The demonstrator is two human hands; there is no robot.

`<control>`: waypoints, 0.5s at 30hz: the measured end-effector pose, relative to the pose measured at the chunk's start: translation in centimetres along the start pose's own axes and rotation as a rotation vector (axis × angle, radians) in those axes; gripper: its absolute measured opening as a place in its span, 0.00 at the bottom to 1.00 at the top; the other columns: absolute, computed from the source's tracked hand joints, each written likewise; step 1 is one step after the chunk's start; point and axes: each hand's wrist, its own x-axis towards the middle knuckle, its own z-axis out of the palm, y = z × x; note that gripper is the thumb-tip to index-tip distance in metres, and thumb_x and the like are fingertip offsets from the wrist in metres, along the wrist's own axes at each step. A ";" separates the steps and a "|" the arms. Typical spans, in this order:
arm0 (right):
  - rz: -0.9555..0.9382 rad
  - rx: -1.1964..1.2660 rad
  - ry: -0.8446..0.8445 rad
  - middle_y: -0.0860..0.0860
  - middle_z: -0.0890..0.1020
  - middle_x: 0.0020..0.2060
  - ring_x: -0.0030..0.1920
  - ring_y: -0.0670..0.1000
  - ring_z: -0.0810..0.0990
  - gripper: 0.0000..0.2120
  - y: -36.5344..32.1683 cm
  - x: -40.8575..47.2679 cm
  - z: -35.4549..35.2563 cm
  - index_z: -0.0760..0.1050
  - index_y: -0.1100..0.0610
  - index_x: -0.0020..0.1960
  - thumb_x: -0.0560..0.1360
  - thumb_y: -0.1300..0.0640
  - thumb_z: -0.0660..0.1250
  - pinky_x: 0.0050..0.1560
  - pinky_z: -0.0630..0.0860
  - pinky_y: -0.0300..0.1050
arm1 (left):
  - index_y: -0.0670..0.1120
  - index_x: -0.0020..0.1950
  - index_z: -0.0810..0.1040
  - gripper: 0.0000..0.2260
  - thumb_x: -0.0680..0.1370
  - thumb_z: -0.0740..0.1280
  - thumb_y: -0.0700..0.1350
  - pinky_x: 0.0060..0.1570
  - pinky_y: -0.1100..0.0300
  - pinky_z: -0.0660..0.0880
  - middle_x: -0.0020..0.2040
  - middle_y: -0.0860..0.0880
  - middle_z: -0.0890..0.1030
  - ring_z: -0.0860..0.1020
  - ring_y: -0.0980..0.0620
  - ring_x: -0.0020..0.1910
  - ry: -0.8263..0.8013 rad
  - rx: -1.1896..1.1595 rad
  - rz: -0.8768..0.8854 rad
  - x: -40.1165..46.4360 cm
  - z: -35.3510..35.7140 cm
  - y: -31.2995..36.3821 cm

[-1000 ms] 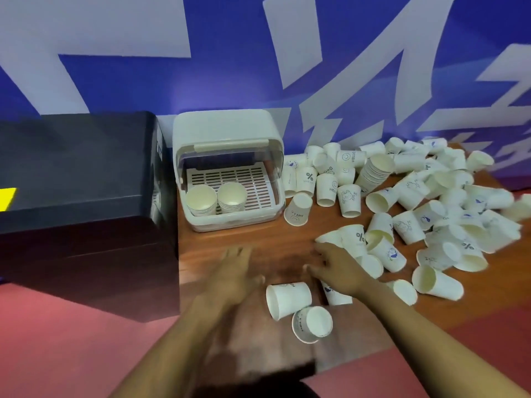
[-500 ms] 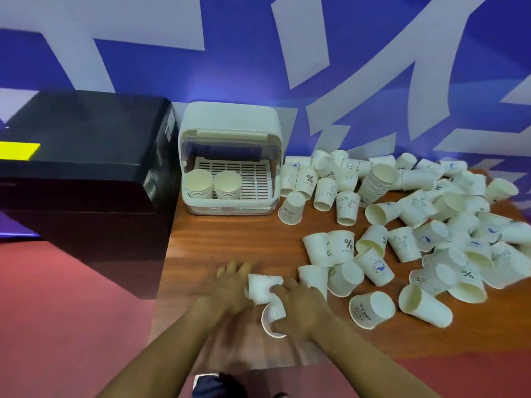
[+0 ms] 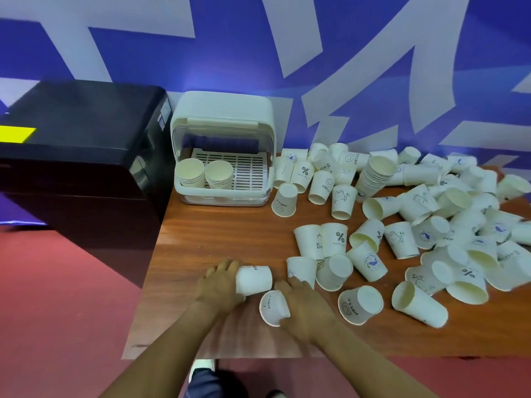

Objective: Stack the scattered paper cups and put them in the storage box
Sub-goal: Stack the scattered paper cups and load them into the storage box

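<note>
Paper is crushing easily, so I judge the step in hand, nesting one cup into another, is asking for a light grip and a straight push along the shared axis; the left hand (image 3: 221, 285) is gripping a white cup (image 3: 254, 280) lying on its side, fingers curled round the rim end, its base sticking out rightward past the fingertips; the right hand (image 3: 304, 308) is holding a second cup (image 3: 273, 308), fingers wrapped over its far side, its open mouth tilting down and leftward, just below the left hand's cup; the two cups are nearly touching but not yet nested; turning one so that base is meeting mouth, then sliding without squeezing the rim oval, should be working best.

Both cups are looking plain white with small dark print, "HELLO" on the left one; beyond the right fingertips a third cup (image 3: 301, 270) is standing mouth down, touching them or nearly so; farther right and ahead of the fingers, loose cups are lying scattered across the wooden table (image 3: 218, 234); the storage box (image 3: 222, 147) is sitting well ahead of the left fingers, lid raised, two short stacks (image 3: 204, 173) already resting inside.
</note>
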 end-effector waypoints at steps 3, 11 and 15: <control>0.042 0.127 0.057 0.51 0.73 0.54 0.50 0.53 0.73 0.23 1.1 -0.5 -1.3 0.65 0.53 0.61 0.68 0.53 0.67 0.46 0.72 0.47 | 0.50 0.67 0.64 0.29 0.70 0.71 0.53 0.57 0.52 0.72 0.65 0.50 0.69 0.70 0.45 0.62 0.018 -0.084 -0.015 -0.4 -1.2 0.2; 0.130 0.441 0.149 0.47 0.65 0.60 0.58 0.48 0.71 0.44 0.4 0.3 -5.9 0.56 0.45 0.73 0.62 0.54 0.74 0.55 0.69 0.41 | 0.51 0.70 0.61 0.34 0.69 0.72 0.55 0.58 0.53 0.72 0.62 0.50 0.68 0.70 0.46 0.62 0.122 -0.208 0.084 -1.4 -7.0 -0.6; 0.128 0.443 0.154 0.49 0.62 0.58 0.58 0.48 0.67 0.47 -1.2 1.9 -8.0 0.52 0.40 0.75 0.64 0.49 0.75 0.60 0.67 0.39 | 0.51 0.72 0.60 0.37 0.69 0.73 0.55 0.59 0.59 0.70 0.66 0.51 0.68 0.70 0.50 0.64 0.176 -0.269 0.170 -1.5 -11.5 -1.3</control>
